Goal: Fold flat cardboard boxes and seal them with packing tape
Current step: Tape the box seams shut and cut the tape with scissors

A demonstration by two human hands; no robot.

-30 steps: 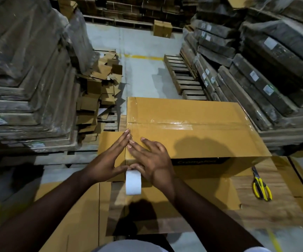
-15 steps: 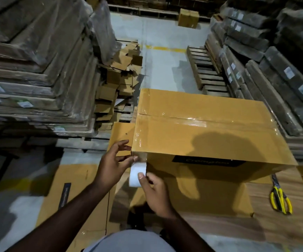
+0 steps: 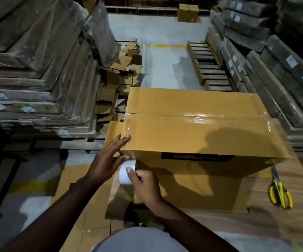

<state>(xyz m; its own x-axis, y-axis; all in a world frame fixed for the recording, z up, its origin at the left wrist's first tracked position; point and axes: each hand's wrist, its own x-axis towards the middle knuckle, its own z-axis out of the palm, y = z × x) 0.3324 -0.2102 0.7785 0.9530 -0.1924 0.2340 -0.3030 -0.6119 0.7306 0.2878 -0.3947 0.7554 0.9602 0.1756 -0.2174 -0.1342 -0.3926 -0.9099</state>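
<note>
L hand (image 3: pixel 109 160) fingers flat, pressing tape at box (image 3: pixel 198 131) near-left corner, ~9 o'clock | R hand (image 3: pixel 145 186) grips tape roll (image 3: pixel 127 172) just below that corner | risk: tape wrinkles or lifts if roll pulled skew | scissors (image 3: pixel 279 191) well apart at 3 o'clock

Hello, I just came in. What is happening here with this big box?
A person is sealing a folded cardboard box with packing tape. The right hand holds the white tape roll at the box's near left corner, while the left hand presses the tape end there, its fingers lying on the top edge. Clear tape already runs along the top seam. Yellow scissors lie unused on the cardboard to the right.
</note>
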